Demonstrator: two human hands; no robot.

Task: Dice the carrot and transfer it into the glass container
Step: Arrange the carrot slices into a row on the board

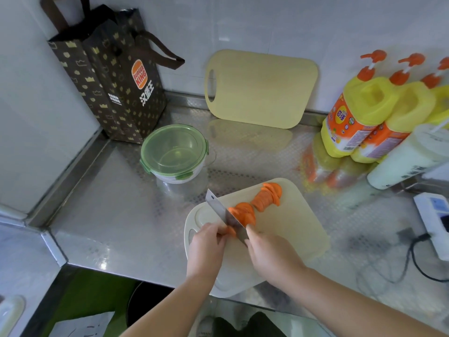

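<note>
On the pale cutting board [298, 229] lies a row of orange carrot slices [263, 198], fanned out toward the far right. My left hand [206, 249] pinches the uncut carrot end [231, 231] at the near left of the row. My right hand [269, 251] grips the handle of a knife [222, 212], whose blade stands against the carrot between the end piece and the slices. The glass container [175, 155], round with a green clip lid on it, sits on the counter beyond the board to the left.
A second cutting board [260, 88] leans on the back wall. A dark paper bag [114, 76] stands in the left corner. Yellow detergent bottles [364, 117] and a white bottle [408, 156] crowd the right side. A power strip [435, 220] with cable lies at far right.
</note>
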